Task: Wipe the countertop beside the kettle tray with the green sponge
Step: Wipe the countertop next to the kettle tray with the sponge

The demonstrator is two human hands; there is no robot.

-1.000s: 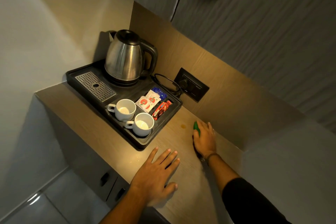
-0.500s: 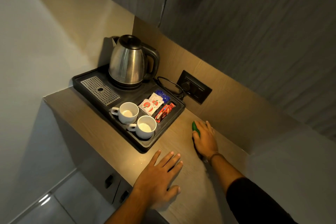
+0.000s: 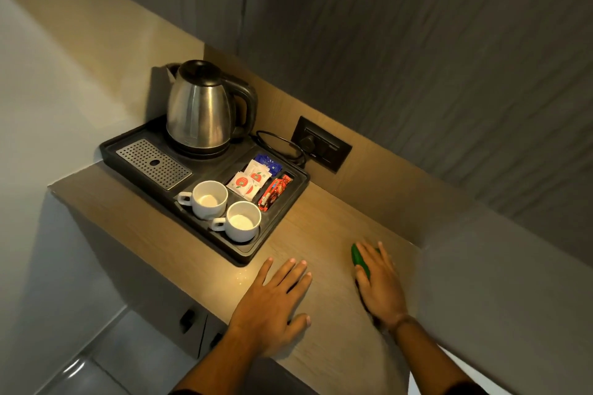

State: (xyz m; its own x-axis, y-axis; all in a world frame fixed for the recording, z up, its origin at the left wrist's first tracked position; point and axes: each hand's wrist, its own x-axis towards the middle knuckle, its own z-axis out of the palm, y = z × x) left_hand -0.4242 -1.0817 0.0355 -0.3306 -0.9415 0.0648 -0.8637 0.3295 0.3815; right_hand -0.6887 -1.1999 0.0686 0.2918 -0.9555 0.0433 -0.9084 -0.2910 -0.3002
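Green sponge (image 3: 360,260) on counter (image 3: 324,228), toward its right end near the back wall, pressed under right hand (image 3: 378,282), fingers curled over it. Left hand (image 3: 272,298) flat, fingers spread, holding nothing, near front edge just beside kettle tray (image 3: 276,221).

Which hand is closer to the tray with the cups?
The left hand: its fingertips lie just short of the tray's near corner. The right hand presses the green sponge farther off, to the tray's right.
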